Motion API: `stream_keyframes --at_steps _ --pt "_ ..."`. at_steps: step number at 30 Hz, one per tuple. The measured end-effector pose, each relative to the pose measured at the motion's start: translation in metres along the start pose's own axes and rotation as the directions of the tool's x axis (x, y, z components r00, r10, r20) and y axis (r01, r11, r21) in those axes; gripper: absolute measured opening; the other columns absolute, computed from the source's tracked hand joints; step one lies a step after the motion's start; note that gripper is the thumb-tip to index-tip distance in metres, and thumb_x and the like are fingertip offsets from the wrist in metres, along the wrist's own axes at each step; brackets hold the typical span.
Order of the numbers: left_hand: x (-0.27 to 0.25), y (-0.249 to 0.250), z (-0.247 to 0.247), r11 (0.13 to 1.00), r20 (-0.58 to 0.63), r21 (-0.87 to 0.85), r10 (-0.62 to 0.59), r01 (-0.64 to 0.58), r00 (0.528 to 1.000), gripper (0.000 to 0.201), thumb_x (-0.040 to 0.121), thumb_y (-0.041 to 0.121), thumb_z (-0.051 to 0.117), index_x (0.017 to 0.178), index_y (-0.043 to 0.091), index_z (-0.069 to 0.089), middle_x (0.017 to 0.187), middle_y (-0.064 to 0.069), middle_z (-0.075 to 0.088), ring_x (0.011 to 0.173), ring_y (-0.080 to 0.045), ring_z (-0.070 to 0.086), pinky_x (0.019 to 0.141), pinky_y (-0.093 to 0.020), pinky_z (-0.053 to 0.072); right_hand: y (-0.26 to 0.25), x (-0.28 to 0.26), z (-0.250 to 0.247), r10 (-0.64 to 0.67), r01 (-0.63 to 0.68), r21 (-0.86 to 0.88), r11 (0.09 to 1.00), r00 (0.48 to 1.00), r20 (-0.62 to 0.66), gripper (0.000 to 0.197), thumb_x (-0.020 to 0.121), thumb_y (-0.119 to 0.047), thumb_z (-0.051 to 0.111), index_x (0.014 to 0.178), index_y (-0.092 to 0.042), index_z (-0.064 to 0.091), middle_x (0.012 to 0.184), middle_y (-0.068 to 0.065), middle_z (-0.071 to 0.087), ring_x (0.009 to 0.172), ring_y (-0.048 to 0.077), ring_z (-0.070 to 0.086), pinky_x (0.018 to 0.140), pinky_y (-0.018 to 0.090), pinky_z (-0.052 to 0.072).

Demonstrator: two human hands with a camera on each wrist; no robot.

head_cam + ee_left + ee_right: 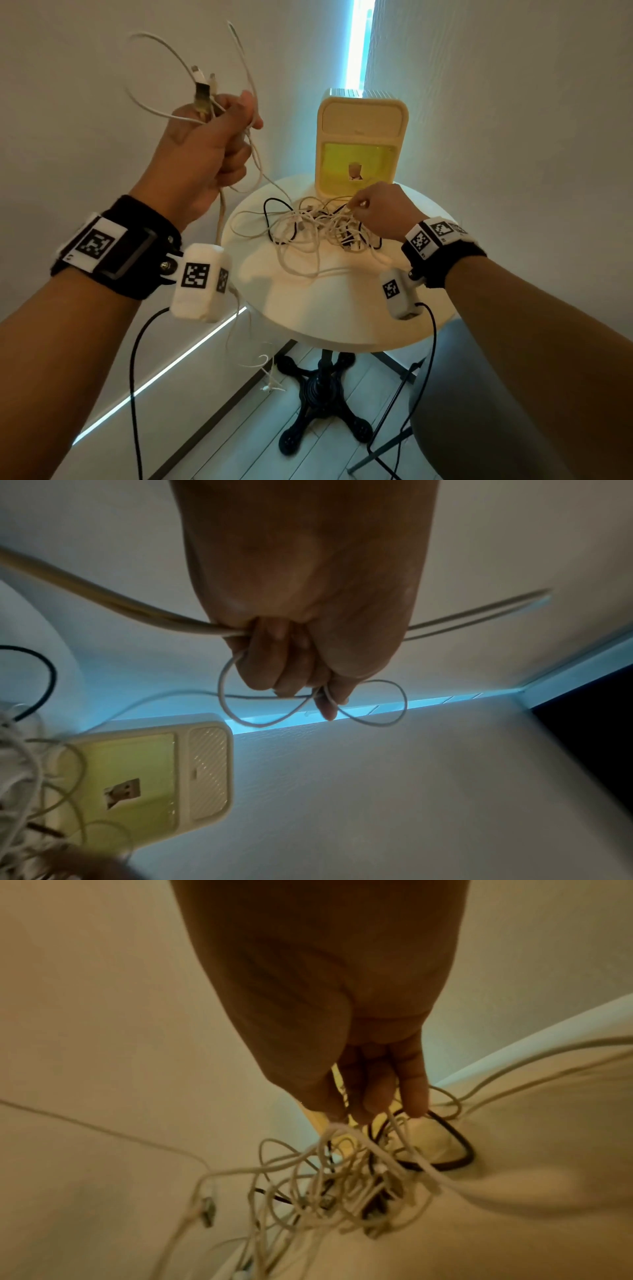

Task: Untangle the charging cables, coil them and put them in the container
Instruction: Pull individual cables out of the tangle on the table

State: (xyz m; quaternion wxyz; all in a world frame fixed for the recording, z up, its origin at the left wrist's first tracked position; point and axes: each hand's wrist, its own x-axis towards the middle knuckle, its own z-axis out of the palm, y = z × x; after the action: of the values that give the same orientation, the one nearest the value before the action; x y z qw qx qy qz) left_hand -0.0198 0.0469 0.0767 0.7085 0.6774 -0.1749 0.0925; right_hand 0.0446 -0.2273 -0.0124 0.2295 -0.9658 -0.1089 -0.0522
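Observation:
My left hand (219, 137) is raised left of the table and grips several white cables (219, 212) in a fist; their plugs (202, 85) stick up above it and loops arc overhead. In the left wrist view the curled fingers (284, 666) hold thin white cable loops (383, 715). A tangle of white and black cables (318, 229) lies on the round white table (308, 308). My right hand (363, 205) pinches white strands at the top of that pile, seen close as the right hand (359, 1107) over the cable tangle (342, 1185). The cream container (363, 137) with a yellow window stands behind.
The table stands on a black cast pedestal base (318, 404) over pale floorboards. One held cable hangs down past the table's left edge to the floor (267, 377). White walls close in behind and at the left, with a lit strip (356, 44) in the corner.

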Motion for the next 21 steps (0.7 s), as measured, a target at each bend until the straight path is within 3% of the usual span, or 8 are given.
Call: stream_keyframes --at_steps 3,7,8,10,12,15,17,21 --pt "-0.004 -0.01 0.009 1.0 -0.017 0.008 -0.029 0.029 0.999 0.025 0.111 0.027 0.056 0.091 0.012 0.061 0.056 0.004 0.021 0.045 -0.011 0.015 0.043 -0.02 0.02 -0.027 -0.007 -0.014 -0.116 0.127 0.228 0.965 0.991 -0.06 0.028 0.099 -0.029 0.065 0.124 -0.024 0.076 0.088 -0.002 0.067 0.068 0.005 0.057 0.073 0.023 0.046" --pt "-0.009 -0.015 0.023 0.999 0.013 -0.005 -0.053 0.053 0.998 0.026 0.111 0.028 0.056 0.092 0.013 0.062 0.057 0.004 0.022 0.046 -0.011 0.017 0.043 -0.022 0.021 -0.06 -0.019 -0.015 -0.248 0.212 0.264 0.941 0.963 0.11 0.049 0.094 -0.055 0.071 0.136 -0.03 0.067 0.071 -0.011 0.057 0.053 -0.006 0.054 0.056 0.011 0.042" --pt "-0.01 -0.013 0.025 0.998 0.028 -0.014 -0.055 0.056 0.998 0.026 0.112 0.028 0.054 0.093 0.013 0.062 0.056 0.004 0.022 0.045 -0.011 0.017 0.042 -0.022 0.021 -0.065 -0.021 -0.011 -0.255 0.214 0.26 0.942 0.957 0.138 0.05 0.094 -0.052 0.072 0.139 -0.03 0.065 0.07 -0.011 0.055 0.052 -0.006 0.053 0.054 0.01 0.041" --pt "-0.01 -0.007 0.026 0.998 0.068 -0.044 -0.052 0.055 0.996 0.026 0.113 0.026 0.051 0.092 0.014 0.061 0.055 0.006 0.022 0.044 -0.009 0.018 0.041 -0.021 0.022 -0.071 -0.023 -0.004 -0.257 0.198 0.295 0.935 0.95 0.177 0.042 0.097 -0.043 0.073 0.136 -0.03 0.067 0.072 -0.007 0.057 0.052 0.0 0.052 0.053 0.021 0.049" --pt "-0.009 0.001 0.025 0.997 0.117 -0.069 -0.034 0.043 0.993 0.027 0.114 0.025 0.048 0.092 0.015 0.06 0.054 0.007 0.022 0.043 -0.008 0.018 0.04 -0.021 0.021 -0.075 -0.024 0.002 -0.261 0.185 0.343 0.921 0.946 0.192 0.025 0.099 -0.034 0.071 0.122 -0.025 0.075 0.077 0.004 0.062 0.052 0.008 0.054 0.049 0.031 0.056" --pt "-0.008 0.01 0.021 0.992 0.17 -0.123 -0.007 0.028 0.985 0.029 0.115 0.026 0.045 0.092 0.016 0.059 0.053 0.009 0.023 0.042 -0.006 0.018 0.039 -0.02 0.02 -0.078 -0.025 0.002 -0.257 0.203 0.362 0.91 0.961 0.107 0.012 0.1 -0.023 0.068 0.103 -0.016 0.077 0.086 0.016 0.069 0.051 0.012 0.057 0.045 0.03 0.052" --pt "-0.008 0.014 0.02 0.987 0.198 -0.156 0.005 0.027 0.98 0.029 0.115 0.027 0.042 0.092 0.016 0.058 0.053 0.009 0.023 0.041 -0.005 0.019 0.038 -0.018 0.021 -0.08 -0.027 -0.001 -0.238 0.203 0.42 0.885 0.971 0.033 0.011 0.098 -0.018 0.068 0.108 -0.017 0.072 0.092 0.013 0.069 0.052 0.013 0.058 0.044 0.031 0.053" --pt "-0.006 0.026 0.019 0.977 0.271 -0.205 0.003 0.054 0.963 0.034 0.116 0.028 0.036 0.09 0.017 0.055 0.051 0.008 0.02 0.038 -0.003 0.018 0.035 -0.017 0.022 -0.09 -0.03 -0.008 -0.309 0.238 0.429 0.871 0.945 0.104 0.05 0.092 -0.021 0.076 0.136 -0.034 0.056 0.117 0.001 0.06 0.07 0.012 0.064 0.055 0.029 0.06"
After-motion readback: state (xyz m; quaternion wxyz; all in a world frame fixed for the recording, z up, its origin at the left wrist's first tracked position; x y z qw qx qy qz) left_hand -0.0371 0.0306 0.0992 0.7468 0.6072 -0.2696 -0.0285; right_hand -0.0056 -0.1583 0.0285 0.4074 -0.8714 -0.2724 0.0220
